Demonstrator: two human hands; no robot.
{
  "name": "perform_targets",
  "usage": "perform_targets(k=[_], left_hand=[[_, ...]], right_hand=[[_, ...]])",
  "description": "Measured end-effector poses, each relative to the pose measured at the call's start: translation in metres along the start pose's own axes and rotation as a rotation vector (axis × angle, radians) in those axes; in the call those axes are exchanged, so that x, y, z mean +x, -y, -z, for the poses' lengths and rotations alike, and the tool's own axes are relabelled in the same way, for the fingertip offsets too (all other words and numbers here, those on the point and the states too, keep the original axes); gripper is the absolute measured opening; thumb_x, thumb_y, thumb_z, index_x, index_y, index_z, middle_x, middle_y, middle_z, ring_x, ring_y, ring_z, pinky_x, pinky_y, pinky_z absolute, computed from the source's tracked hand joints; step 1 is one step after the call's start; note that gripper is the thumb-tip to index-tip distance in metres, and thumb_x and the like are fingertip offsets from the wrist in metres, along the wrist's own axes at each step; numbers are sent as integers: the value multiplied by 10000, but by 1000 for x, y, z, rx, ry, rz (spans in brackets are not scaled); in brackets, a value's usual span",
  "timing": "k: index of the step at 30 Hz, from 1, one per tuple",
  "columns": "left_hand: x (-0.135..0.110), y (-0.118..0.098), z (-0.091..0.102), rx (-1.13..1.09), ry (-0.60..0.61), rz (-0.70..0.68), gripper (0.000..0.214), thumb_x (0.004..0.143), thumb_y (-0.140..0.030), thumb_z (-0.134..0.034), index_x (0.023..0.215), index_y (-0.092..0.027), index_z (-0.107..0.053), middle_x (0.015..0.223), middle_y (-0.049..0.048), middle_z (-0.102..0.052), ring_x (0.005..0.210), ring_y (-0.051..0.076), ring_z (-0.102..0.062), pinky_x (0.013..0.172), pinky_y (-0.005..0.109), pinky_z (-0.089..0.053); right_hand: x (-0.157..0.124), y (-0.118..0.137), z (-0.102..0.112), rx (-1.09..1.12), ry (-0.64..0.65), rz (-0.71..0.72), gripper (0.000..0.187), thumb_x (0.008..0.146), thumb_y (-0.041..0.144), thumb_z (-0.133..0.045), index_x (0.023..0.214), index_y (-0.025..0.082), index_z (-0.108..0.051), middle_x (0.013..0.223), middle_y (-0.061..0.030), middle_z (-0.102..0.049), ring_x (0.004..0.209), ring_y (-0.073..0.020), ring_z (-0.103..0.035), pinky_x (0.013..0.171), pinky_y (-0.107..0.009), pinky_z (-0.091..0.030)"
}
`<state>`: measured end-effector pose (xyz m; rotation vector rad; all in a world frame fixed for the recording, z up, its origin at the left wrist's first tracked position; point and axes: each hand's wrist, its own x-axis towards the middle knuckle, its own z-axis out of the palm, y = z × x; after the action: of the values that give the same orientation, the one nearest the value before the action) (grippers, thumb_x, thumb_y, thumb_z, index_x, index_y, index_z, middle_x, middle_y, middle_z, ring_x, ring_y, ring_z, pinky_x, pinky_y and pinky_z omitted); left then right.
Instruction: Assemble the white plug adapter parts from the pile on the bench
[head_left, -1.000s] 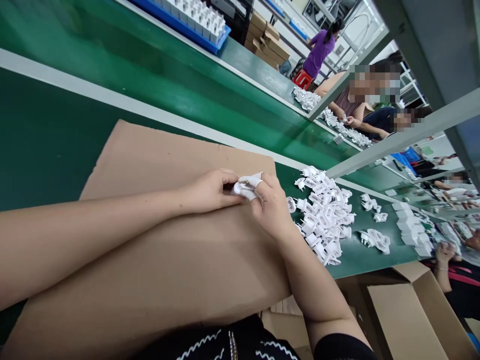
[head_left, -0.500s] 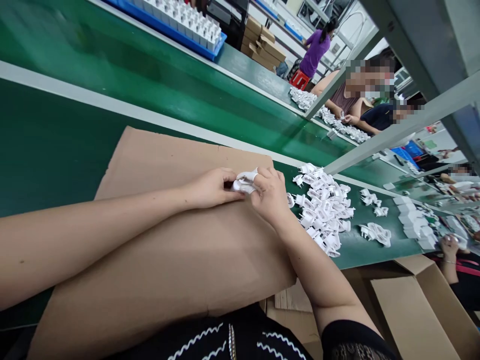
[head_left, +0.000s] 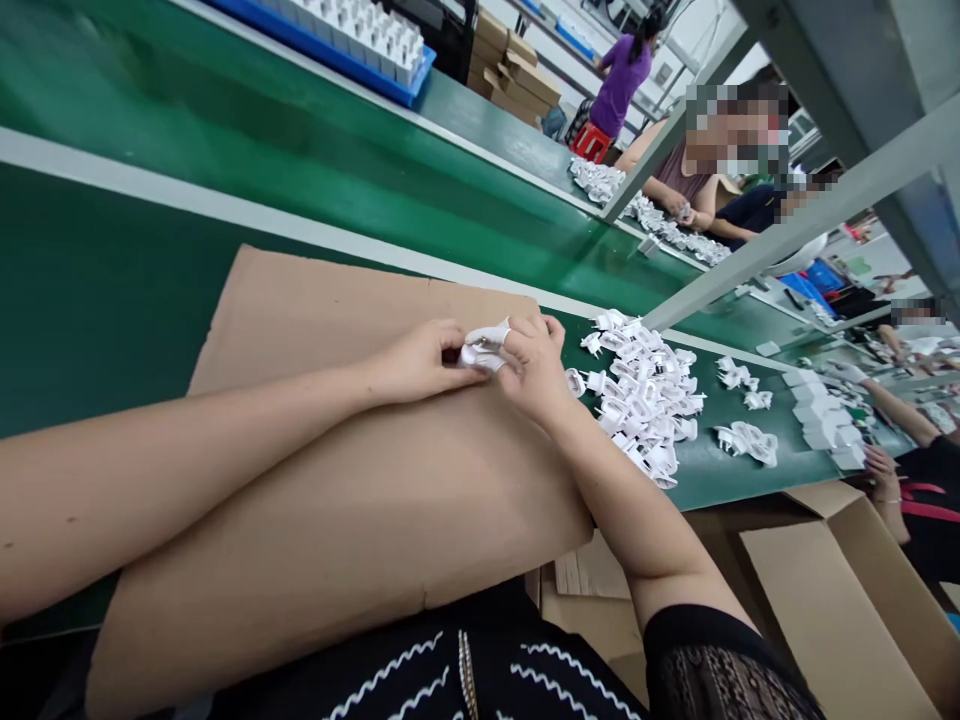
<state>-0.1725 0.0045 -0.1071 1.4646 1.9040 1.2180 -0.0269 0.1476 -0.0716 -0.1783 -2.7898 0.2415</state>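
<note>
Over the brown cardboard sheet [head_left: 337,500], a small white plastic plug piece [head_left: 480,356] is held between my two hands. My left hand [head_left: 424,362] pinches its left end with thumb and fingers. From the other side, my right hand [head_left: 534,368] closes round it, with white covers showing on a fingertip or two. The fingers hide much of the piece. Just right of my right hand lies a heap of white plug parts [head_left: 649,395], many with prongs showing.
Smaller groups of white parts [head_left: 748,442] and a stack of white boxes [head_left: 823,415] lie further right. An open carton [head_left: 817,590] stands at the lower right. A metal post [head_left: 697,245] rises behind the heap. Co-workers sit across the green conveyor [head_left: 337,190]; another person is at far right.
The view has shifted slightly. Both my hands still grip the white piece, with my right fingers slightly moved. The person at far right has stretched an arm over the table.
</note>
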Motion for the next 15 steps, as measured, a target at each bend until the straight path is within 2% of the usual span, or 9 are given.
perform_targets(k=[4, 6, 9, 11, 15], left_hand=[[-3, -4, -5, -53, -56, -68, 436, 844, -561, -683, 1089, -201, -698, 1085, 79, -693, 977, 250, -639, 825, 355, -505], [-5, -4, -7, -29, -70, -72, 408, 862, -567, -675, 1049, -206, -708, 1081, 76, -700, 975, 248, -638, 854, 364, -509], [-9, -2, -7, 103, -67, -67, 392, 911, -590, -614, 933, -209, -705, 956, 72, -693, 949, 261, -626, 887, 395, -505], [-11, -1, -8, 196, -76, -69, 413, 932, -599, -573, 957, -206, -699, 981, 92, -696, 990, 288, -622, 915, 424, -502], [-17, -6, -10, 295, -91, -71, 466, 963, -584, -528, 1190, -201, -665, 1254, 138, -676, 1198, 337, -599, 1036, 460, -476]], right_hand=[[-6, 3, -3, 81, -37, -41, 346, 834, 145, -572, 1149, 241, -680, 986, -35, -671, 1004, -243, -553, 1107, -444, -276], [-6, 4, -3, 110, -40, -58, 345, 823, 130, -574, 1134, 244, -671, 990, -29, -685, 1011, -242, -560, 1106, -441, -271], [-2, 7, -2, 111, -19, -82, 281, 784, 85, -560, 1000, 229, -667, 990, -32, -688, 1005, -239, -566, 1062, -430, -287], [1, 10, 1, 101, 26, -112, 242, 755, 66, -554, 923, 214, -646, 979, -39, -686, 995, -240, -573, 1022, -420, -302], [3, 18, 16, 93, 115, -143, 256, 777, 59, -547, 962, 207, -643, 1052, -54, -700, 1059, -252, -586, 1009, -419, -305]])
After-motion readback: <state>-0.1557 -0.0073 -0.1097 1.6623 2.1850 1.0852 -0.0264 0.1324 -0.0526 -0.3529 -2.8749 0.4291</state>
